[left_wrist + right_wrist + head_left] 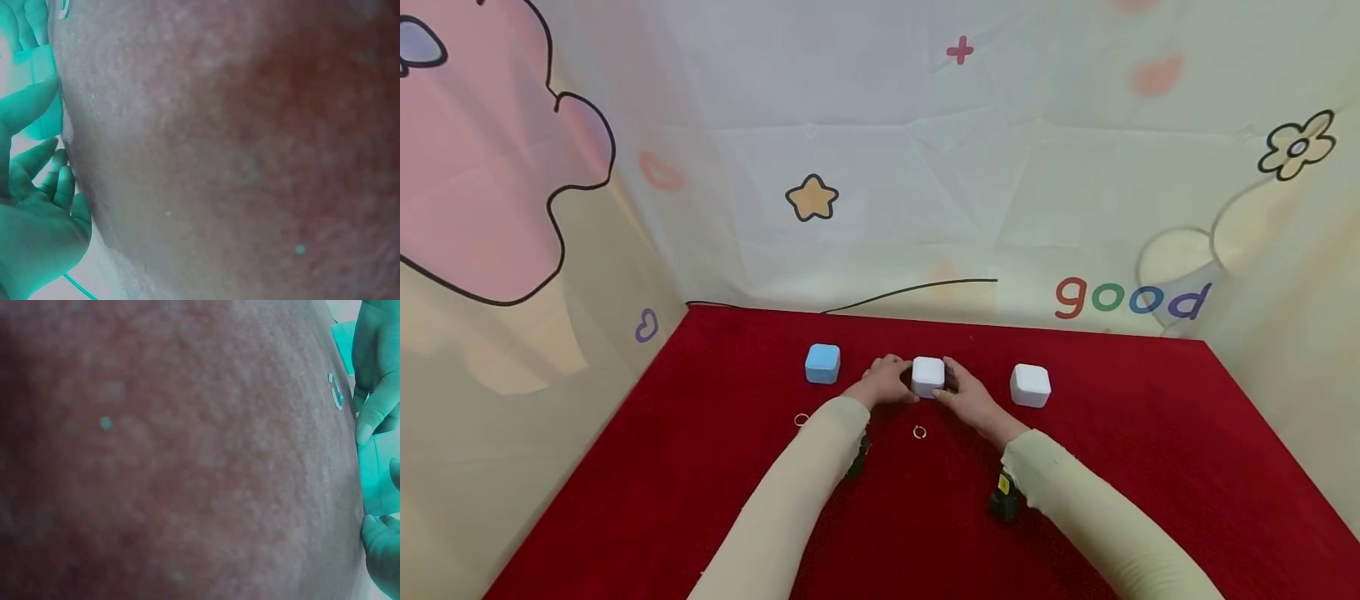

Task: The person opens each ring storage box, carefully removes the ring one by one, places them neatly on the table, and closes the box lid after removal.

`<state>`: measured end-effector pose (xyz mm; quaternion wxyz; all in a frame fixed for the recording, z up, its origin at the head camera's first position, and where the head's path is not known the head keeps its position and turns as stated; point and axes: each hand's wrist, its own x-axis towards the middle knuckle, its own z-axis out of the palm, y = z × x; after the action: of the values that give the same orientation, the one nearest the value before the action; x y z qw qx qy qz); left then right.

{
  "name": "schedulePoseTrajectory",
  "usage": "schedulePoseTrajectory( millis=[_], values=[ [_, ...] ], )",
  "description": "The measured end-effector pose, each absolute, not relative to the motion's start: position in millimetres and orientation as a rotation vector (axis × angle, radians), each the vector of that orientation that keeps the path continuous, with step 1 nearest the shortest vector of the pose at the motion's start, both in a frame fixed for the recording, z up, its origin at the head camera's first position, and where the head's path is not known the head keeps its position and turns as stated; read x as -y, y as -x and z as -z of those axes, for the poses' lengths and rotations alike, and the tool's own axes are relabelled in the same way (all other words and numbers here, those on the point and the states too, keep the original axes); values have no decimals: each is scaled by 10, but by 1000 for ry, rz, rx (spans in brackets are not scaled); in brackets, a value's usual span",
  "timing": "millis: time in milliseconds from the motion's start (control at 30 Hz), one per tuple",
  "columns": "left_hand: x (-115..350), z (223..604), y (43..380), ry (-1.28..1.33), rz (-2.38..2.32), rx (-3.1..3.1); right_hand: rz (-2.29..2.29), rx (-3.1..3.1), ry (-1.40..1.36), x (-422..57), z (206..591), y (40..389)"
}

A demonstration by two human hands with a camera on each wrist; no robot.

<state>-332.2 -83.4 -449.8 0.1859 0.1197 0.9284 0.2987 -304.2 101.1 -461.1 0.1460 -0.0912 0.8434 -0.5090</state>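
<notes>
Both hands hold a small rounded white box (928, 377) from its two sides near the back of the red table. My left hand (886, 382) has its thumb at the box's front left corner and its fingers behind. Opposite, the thumb of my right hand (972, 402) lies low at the front right, a finger at the back corner. A seam crosses the box (378, 478) in the right wrist view. Nearer me lies a small silver ring (920, 432); a thin gold ring (802, 420) lies beside my left sleeve.
A light blue box (822, 364) stands left of my left hand. Another white box (1030, 386) is to the right of my right hand. Red cloth (917, 533) covers the table, and a printed curtain (880, 150) hangs behind its far edge.
</notes>
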Motion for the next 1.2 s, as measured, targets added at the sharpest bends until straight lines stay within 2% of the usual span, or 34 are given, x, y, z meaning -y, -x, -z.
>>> schedulePoseTrajectory(
  millis=[667, 1200],
  values=[
    [866, 4404, 3224, -277, -1044, -2529, 1627, -2396, 33, -1134, 4433, 2846],
    [1046, 4270, 3097, -310, -1044, -2614, 1547, -2381, 136, -1443, 4222, 2667]
  ],
)
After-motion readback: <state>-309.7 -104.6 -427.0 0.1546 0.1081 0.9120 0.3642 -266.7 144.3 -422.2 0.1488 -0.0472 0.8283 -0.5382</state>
